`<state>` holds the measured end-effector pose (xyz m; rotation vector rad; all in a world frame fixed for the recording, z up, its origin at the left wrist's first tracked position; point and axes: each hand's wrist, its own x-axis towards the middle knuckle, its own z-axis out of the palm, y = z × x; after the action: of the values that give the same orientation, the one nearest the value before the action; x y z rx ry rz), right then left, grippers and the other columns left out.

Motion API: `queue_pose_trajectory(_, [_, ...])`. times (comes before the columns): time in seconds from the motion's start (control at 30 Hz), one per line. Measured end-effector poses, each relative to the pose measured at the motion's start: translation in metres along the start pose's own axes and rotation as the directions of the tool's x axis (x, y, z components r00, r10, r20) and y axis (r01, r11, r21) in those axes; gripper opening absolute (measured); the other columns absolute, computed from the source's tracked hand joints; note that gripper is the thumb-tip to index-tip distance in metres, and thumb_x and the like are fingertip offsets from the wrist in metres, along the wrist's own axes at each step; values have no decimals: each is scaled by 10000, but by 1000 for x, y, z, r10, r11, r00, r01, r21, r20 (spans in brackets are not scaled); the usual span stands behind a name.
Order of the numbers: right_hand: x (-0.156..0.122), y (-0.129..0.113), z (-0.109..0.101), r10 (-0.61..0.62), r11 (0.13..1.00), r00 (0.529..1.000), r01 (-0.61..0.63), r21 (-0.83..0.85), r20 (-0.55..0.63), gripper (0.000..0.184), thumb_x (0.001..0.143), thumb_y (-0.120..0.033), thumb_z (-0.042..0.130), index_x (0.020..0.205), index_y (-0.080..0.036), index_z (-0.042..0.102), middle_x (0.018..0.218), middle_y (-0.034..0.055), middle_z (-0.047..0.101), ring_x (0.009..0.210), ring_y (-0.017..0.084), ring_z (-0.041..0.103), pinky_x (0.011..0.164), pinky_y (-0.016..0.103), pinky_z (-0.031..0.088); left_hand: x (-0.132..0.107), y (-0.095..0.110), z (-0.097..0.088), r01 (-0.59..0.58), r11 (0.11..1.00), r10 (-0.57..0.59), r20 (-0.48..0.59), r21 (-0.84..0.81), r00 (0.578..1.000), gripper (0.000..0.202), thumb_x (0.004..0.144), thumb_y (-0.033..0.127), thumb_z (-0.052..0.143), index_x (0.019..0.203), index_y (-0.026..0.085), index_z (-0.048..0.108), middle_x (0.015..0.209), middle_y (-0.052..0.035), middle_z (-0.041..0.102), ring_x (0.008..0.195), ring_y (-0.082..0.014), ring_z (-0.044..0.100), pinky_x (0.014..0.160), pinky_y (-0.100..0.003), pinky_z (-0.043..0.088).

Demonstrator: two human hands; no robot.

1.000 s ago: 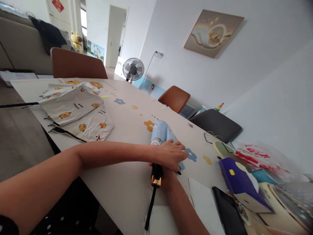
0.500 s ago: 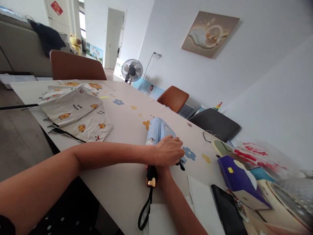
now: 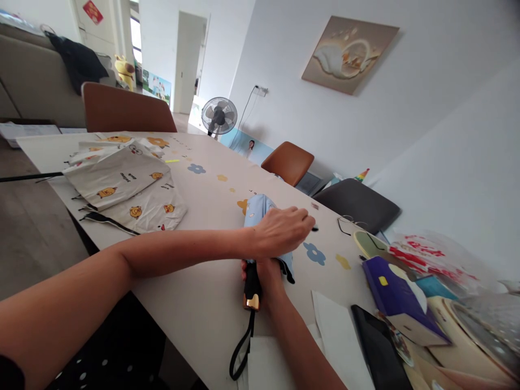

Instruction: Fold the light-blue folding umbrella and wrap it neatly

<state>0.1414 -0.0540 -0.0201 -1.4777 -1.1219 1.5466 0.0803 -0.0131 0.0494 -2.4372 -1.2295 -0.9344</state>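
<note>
A folded light-blue umbrella (image 3: 254, 208) with cartoon prints lies on the table (image 3: 211, 303). Its black handle (image 3: 252, 287) has a gold band, and a black wrist loop (image 3: 239, 352) hangs over the near edge. My right hand (image 3: 268, 271) is closed round the umbrella just above the handle. My left arm reaches across from the left. My left hand (image 3: 280, 230) hovers over the rolled fabric, fingers pinched on a thin black strap whose tip (image 3: 314, 228) sticks out to the right.
A white umbrella with yellow prints (image 3: 125, 187) lies spread at the far left. Glasses (image 3: 349, 225), a purple book (image 3: 396, 300), a black phone (image 3: 376, 346), white paper (image 3: 337, 333) and packets crowd the right. Brown chairs (image 3: 125, 111) and a fan (image 3: 219, 115) stand beyond.
My left hand has lifted off the fabric and moved up and to the right, drawing the black strap out. The blue umbrella looks rolled tighter. My right hand stays on the handle end.
</note>
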Motion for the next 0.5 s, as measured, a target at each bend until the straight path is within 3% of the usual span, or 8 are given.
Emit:
queue_pose_trajectory(0.07, [-1,-3,1,17,1000,1000,-17,15,6,261,697,-342,536,539,-135,526,466,24,558,330,103,462,311,213,333,4,-8,-8,81,997,-81,-2,-20,997,215,839,152,311,891,161,520,835,-46,549,746,-152,486,488,-248,236])
queue_pose_trajectory(0.2, [-5,-7,4,14,999,1000,-14,42,1,277,654,-383,593,536,-149,505,429,8,539,300,94,441,306,207,339,9,-20,-16,182,983,-180,40,-37,983,230,831,161,322,982,173,496,900,-48,565,798,-156,510,532,-248,278])
queue_pose_trajectory(0.37, [-11,-12,8,-9,997,999,12,70,-34,270,654,-374,608,551,-154,492,395,-13,501,285,83,414,299,197,332,11,-26,-20,220,975,-215,123,-31,969,324,787,144,361,1089,191,469,881,-41,602,692,-147,524,531,-258,289])
queue_pose_trajectory(0.5, [-10,-13,6,17,996,1000,-16,89,-4,249,659,-358,608,576,-151,497,392,-25,490,282,79,415,291,186,317,10,-26,-34,221,966,-212,75,-138,974,369,777,153,355,1079,255,540,927,-12,623,722,-137,525,554,-254,293])
